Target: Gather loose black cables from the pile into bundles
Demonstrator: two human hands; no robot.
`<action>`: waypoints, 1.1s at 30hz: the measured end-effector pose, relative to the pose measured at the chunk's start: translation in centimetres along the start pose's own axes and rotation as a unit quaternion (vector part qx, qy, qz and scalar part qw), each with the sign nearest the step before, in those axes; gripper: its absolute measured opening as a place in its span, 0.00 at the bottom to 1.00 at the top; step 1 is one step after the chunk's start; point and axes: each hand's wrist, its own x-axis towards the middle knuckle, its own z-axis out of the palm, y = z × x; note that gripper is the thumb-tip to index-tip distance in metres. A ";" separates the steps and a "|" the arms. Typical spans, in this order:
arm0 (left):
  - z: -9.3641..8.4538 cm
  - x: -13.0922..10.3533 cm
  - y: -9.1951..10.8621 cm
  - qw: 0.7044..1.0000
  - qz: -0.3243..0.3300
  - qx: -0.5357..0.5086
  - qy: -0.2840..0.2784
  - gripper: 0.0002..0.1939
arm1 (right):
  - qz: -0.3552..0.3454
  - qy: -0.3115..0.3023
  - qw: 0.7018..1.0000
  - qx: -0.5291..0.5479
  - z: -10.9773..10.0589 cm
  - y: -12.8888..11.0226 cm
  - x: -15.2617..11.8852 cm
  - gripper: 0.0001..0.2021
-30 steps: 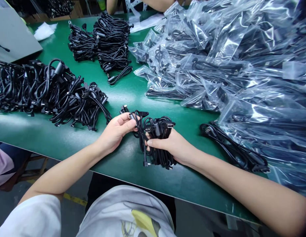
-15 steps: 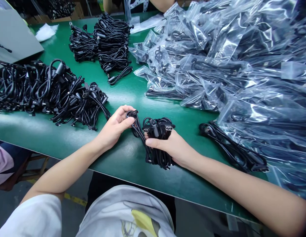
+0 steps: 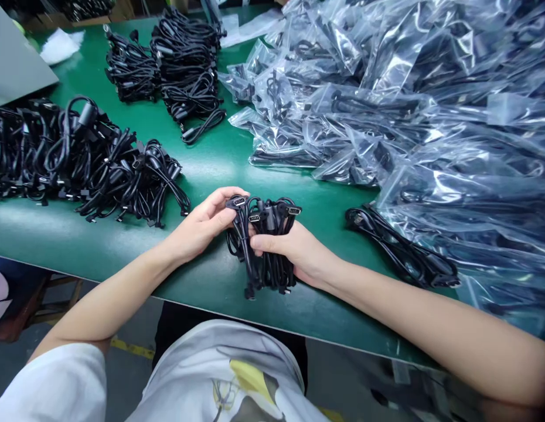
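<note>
My right hand (image 3: 294, 249) is wrapped round a bunch of coiled black cables (image 3: 272, 266), its thumb across the front. Rectangular metal plugs show at the top of the bunch. At its left side, my left hand (image 3: 211, 220) pinches one more coiled cable (image 3: 242, 225) near its plug, which faces up. That cable hangs down against the bunch, and its lower end reaches below my right thumb. The fingers behind the cables are partly hidden.
A long heap of coiled black cables (image 3: 79, 158) lies to the left, with another stack (image 3: 184, 70) farther back. Clear plastic bags (image 3: 387, 111) with cables inside cover the right. A loose cable bundle (image 3: 399, 249) rests beside them on the green table (image 3: 202, 170).
The cable in my left hand has come right up against the bunch, its plug turned to face the camera. The whole view has shifted slightly.
</note>
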 end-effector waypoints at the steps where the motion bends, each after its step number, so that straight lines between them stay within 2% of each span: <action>1: -0.1 0.0 -0.1 0.999 0.013 0.037 -0.003 0.18 | 0.002 0.008 1.000 0.000 0.0 0.0 0.0 0.16; 3: -0.1 0.0 -0.3 0.997 0.024 0.077 -0.006 0.22 | -0.009 0.025 1.000 0.006 0.0 -0.1 0.0 0.17; 6: 0.1 -0.2 -0.3 0.997 0.014 0.068 -0.022 0.28 | -0.083 0.067 0.994 -0.005 -0.3 -0.6 0.1 0.19; 9: 0.7 -0.6 -0.1 0.991 -0.012 0.090 -0.096 0.25 | -0.174 0.137 0.975 -0.031 -0.7 -1.2 0.3 0.16; 11: 1.2 -0.9 0.1 0.981 -0.027 0.136 -0.137 0.21 | -0.203 0.164 0.965 -0.027 -0.9 -1.3 0.5 0.15; 15: 2.0 -1.4 0.4 0.965 -0.014 0.227 -0.133 0.15 | -0.173 0.168 0.970 -0.004 -1.0 -1.0 0.7 0.16; 18: 2.2 -1.5 0.4 0.961 0.010 0.248 -0.125 0.11 | -0.157 0.165 0.974 -0.005 -1.0 -0.7 0.7 0.16; 27: 2.0 -1.4 0.0 0.947 0.060 0.289 -0.124 0.08 | -0.159 0.158 0.975 0.004 -0.8 -1.0 0.5 0.13; 33: 1.8 -1.4 -0.1 0.918 0.094 0.360 -0.133 0.06 | -0.131 0.133 0.982 0.027 -0.9 -0.9 0.5 0.11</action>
